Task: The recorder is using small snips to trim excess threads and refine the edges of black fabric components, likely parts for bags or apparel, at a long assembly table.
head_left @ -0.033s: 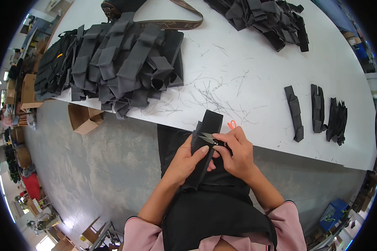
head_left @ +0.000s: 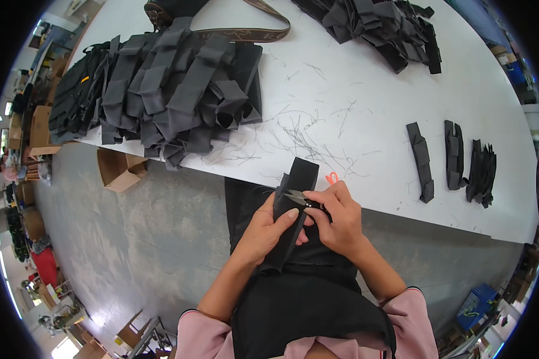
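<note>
Both forearms (head_left: pixel 227 289) angle inward, left grip (head_left: pixel 262 233) clasping a black strip (head_left: pixel 304 174), right grip (head_left: pixel 341 222) holding snips (head_left: pixel 294 196).

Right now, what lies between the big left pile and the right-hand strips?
Loose dark threads scattered on the white table, as the head view shows.

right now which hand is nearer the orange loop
Right. The right hand, holding the snips, is just below the orange loop in the picture; the left hand, holding the black strip, is farther off, lower and to the left.
</note>
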The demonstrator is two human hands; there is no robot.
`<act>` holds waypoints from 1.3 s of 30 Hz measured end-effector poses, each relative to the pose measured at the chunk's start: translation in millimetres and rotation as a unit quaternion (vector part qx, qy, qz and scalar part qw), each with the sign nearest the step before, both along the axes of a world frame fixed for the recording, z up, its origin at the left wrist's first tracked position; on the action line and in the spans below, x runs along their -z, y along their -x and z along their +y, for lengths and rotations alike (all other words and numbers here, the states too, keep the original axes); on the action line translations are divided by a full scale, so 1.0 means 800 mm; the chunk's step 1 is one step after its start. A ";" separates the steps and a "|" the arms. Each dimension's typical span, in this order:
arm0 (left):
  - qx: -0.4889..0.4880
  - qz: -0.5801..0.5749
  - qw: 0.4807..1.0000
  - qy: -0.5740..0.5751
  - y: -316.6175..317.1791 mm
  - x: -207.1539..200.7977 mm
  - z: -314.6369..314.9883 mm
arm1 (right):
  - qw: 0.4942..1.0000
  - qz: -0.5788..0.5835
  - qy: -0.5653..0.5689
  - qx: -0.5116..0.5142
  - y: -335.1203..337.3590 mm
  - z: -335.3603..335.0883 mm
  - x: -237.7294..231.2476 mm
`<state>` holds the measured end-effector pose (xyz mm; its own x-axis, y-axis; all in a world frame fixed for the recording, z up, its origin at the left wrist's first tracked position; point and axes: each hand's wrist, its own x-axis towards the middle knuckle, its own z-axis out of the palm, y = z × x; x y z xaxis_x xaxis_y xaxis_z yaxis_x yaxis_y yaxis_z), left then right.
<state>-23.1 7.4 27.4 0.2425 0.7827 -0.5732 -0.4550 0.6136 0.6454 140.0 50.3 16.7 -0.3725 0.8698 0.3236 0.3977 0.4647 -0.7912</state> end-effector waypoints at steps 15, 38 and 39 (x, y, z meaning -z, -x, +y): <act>0.113 -0.224 0.965 -0.080 0.007 -0.004 0.032 | 0.792 0.370 0.482 0.064 -0.008 0.017 -0.033; 0.286 -0.014 0.948 -0.141 -0.040 -0.050 0.082 | 0.898 0.193 0.227 0.323 -0.066 -0.033 -0.115; 0.297 0.008 0.945 -0.139 -0.051 -0.052 0.082 | 0.895 0.190 0.215 0.340 -0.073 -0.040 -0.112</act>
